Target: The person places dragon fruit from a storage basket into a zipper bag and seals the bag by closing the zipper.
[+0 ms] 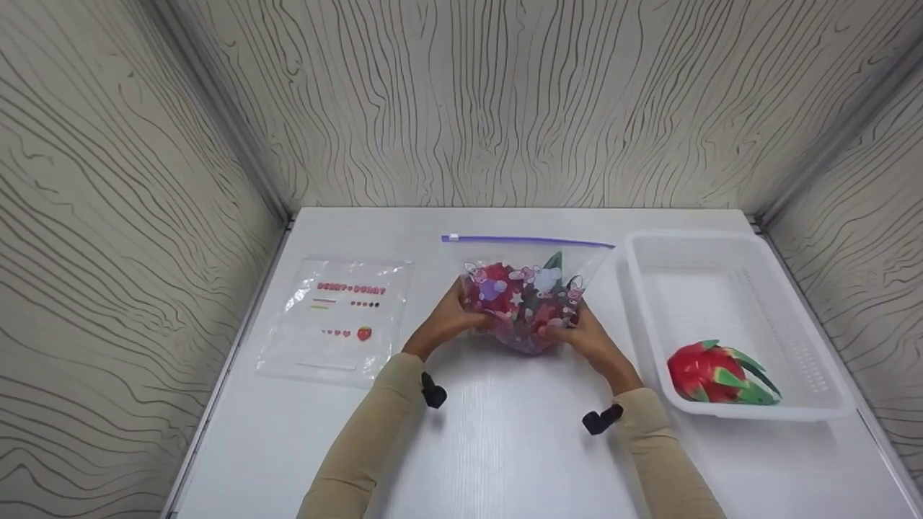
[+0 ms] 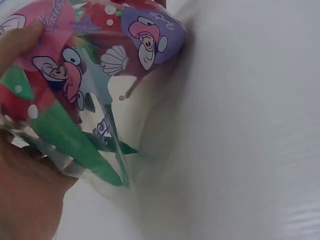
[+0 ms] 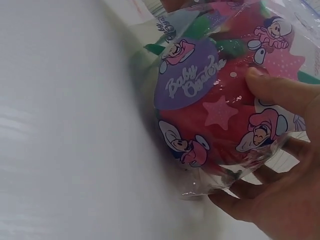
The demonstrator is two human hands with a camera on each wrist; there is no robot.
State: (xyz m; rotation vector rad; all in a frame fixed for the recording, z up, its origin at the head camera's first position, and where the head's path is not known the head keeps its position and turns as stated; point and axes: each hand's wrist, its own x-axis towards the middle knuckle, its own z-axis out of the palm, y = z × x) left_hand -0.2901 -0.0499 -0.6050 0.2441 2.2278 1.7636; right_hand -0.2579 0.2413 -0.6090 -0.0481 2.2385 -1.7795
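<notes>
A clear zip bag (image 1: pixel 515 299) printed with cartoon characters is held between both hands above the middle of the white table. Inside it show red fruit shapes with green leaves (image 2: pixel 70 135), like the dragon fruit in the basket. A purple zip strip (image 1: pixel 530 240) runs along the bag's top, its slider at the left end. The left hand (image 1: pixel 451 317) grips the bag's left side, thumb on the front. The right hand (image 1: pixel 595 339) grips the right side, its thumb (image 3: pixel 280 92) pressing the printed front and the other fingers behind. "Baby Oysters" is printed on a purple patch.
A white plastic basket (image 1: pixel 642 317) stands on the right, with a red dragon fruit (image 1: pixel 710 371) with green leaves in its near left corner. On the left a flat clear bag (image 1: pixel 346 317) with red lettering lies on the table. Wood-patterned panels (image 1: pixel 476 108) enclose the back and sides.
</notes>
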